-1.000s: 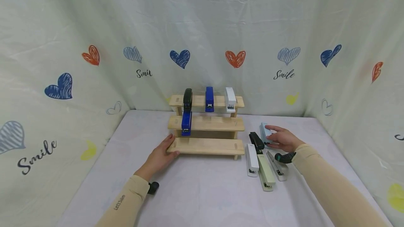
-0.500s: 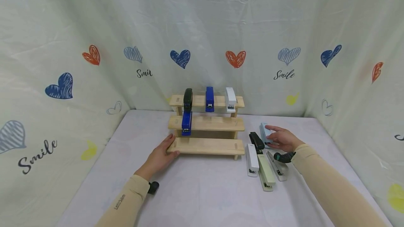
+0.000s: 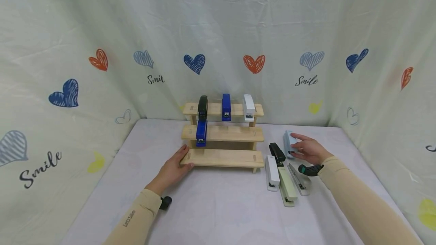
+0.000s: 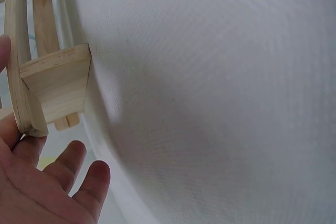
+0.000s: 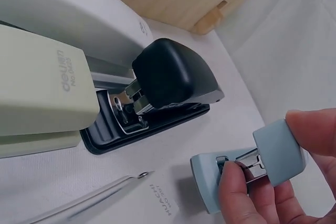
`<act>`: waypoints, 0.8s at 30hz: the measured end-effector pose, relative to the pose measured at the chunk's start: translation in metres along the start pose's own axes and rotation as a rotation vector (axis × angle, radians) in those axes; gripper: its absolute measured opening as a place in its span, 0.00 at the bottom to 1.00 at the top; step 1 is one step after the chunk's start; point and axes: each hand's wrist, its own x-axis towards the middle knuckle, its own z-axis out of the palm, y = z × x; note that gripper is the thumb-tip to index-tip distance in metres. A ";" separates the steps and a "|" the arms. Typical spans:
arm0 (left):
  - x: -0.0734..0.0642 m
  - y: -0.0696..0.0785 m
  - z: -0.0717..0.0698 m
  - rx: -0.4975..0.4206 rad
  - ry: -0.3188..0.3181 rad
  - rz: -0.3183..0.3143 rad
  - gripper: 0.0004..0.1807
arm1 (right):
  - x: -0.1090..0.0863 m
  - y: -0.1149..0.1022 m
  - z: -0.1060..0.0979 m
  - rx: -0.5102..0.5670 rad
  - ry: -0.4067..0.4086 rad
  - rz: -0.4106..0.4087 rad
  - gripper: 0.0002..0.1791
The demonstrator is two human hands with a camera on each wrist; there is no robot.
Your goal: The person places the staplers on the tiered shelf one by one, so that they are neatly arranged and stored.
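Note:
My right hand (image 3: 310, 152) pinches a light blue stapler (image 3: 287, 141) on the right side of the table. In the right wrist view, thumb and fingers lie around the front end of that stapler (image 5: 281, 153), its head raised above its base. A black stapler (image 5: 176, 74) stands beside it. My left hand (image 3: 172, 172) holds the left end of the lowest board of a three-step wooden rack (image 3: 225, 158). In the left wrist view, fingers curl about the end of the board (image 4: 31, 114).
On the top step stand a black stapler (image 3: 202, 106), a blue stapler (image 3: 226, 106) and a white one (image 3: 248, 106). Another blue stapler (image 3: 201, 133) occupies the middle step. White (image 3: 271, 171), pale green (image 3: 287, 186) and slim grey (image 3: 298, 178) staplers lie right of the rack.
The light blue stapler has shifted slightly right and back in my right hand, away from the black stapler. My left hand has stayed at the rack.

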 end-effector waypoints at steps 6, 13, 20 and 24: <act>0.000 0.001 0.000 0.001 0.003 0.006 0.40 | -0.008 -0.007 -0.004 0.013 0.017 -0.006 0.40; 0.001 0.000 0.000 -0.002 0.001 0.003 0.40 | -0.019 -0.014 -0.005 0.042 0.024 -0.039 0.40; 0.000 0.001 -0.001 0.002 -0.004 0.001 0.41 | -0.036 -0.022 0.007 0.052 -0.001 -0.074 0.40; -0.001 0.001 -0.001 0.001 -0.006 0.002 0.40 | -0.047 -0.027 0.018 0.034 -0.027 -0.117 0.40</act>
